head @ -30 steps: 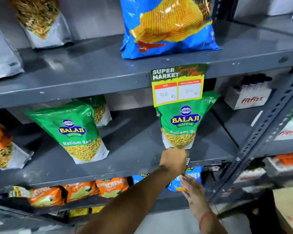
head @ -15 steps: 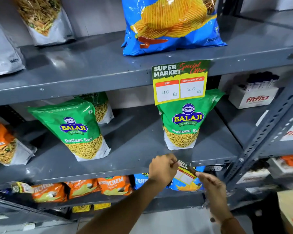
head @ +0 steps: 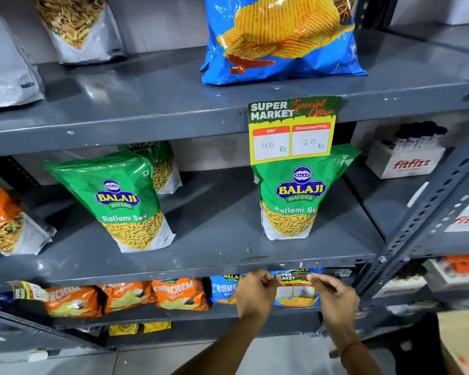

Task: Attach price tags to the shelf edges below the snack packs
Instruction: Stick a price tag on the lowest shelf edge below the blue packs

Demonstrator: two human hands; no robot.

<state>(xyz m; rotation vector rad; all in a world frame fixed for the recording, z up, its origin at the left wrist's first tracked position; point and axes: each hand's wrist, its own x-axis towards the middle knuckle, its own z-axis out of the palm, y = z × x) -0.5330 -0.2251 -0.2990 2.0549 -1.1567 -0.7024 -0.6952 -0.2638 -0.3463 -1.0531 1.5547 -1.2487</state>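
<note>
Yellow-green price tag (head: pixel 295 286) between both hands

The place was a shop, a small supermarket aisle. Grey slotted-steel shelving (head: pixel 173 109) carried branded snack packs set out for sale: green Balaji Ratlami Sev pouches (head: pixel 298 196), a blue bag of ridged chips (head: pixel 279 41) and orange packs (head: pixel 179 293) on the tier below. A printed "Super Market Special Offer" price tag (head: pixel 293 128) hung from a shelf edge, showing an MRP of 40 Rs and a discounted price of 20 Rs.
</note>
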